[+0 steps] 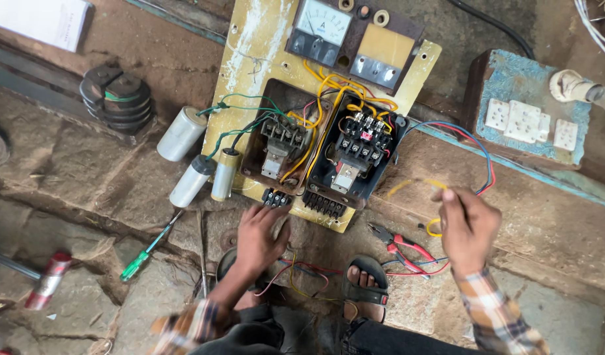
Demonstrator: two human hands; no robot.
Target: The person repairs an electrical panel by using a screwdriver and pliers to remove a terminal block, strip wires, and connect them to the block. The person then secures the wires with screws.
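Right hand grip pinched shut on yellow wire, w/ red pliers just below-left. Left hand grip spread flat, fingertips touching black terminal block at yellow panel edge; green screwdriver further left.

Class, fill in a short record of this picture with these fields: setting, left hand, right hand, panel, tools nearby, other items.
setting: rough stone floor, seen from above
left hand: left hand rests at the lower edge of the yellow panel, by a small black terminal block
right hand: right hand pinches a yellow wire, raised beside the panel
panel: meter on top, two open switch boxes with yellow wiring
tools nearby: red-handled pliers, green screwdriver
other items: three pale cylinders, white sockets
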